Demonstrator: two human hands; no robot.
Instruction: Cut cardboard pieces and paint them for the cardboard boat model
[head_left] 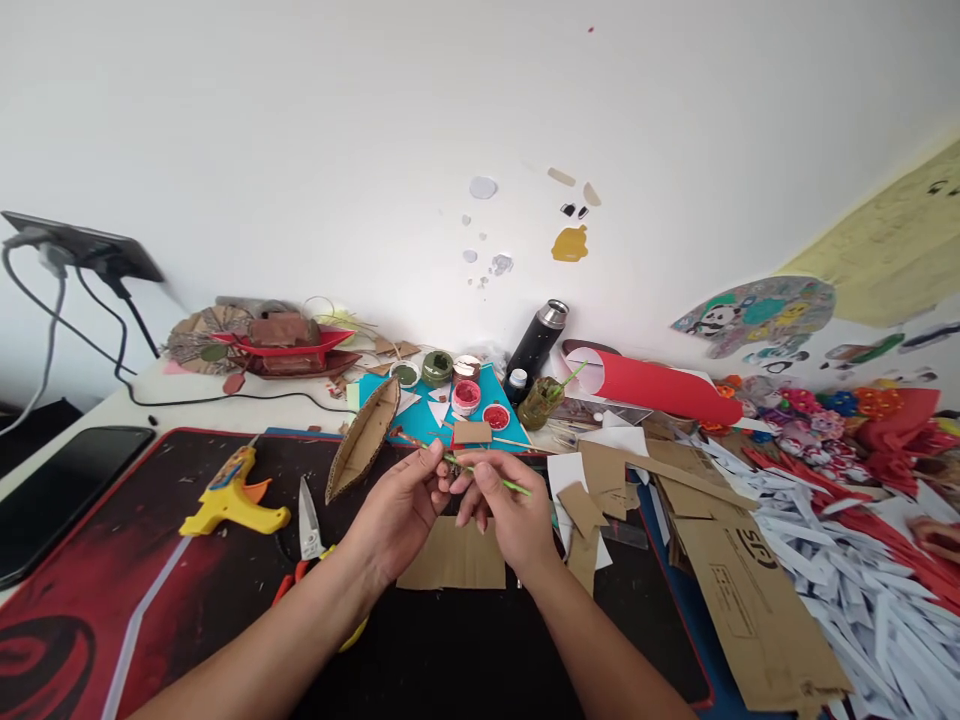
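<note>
On the worktop, a yellow glue gun lies far left, scissors beside it. At centre, our left hand pinches a small piece, too blurred to name. Our right hand pinches a thin green brush against it. Steadier strokes likely come from bracing our wrists together. Cardboard scraps lie right.

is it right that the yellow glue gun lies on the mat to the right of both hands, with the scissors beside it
Not quite. The head view shows the yellow glue gun on the mat to the left of the left hand and right hand, not the right. The scissors do lie beside it.
</note>
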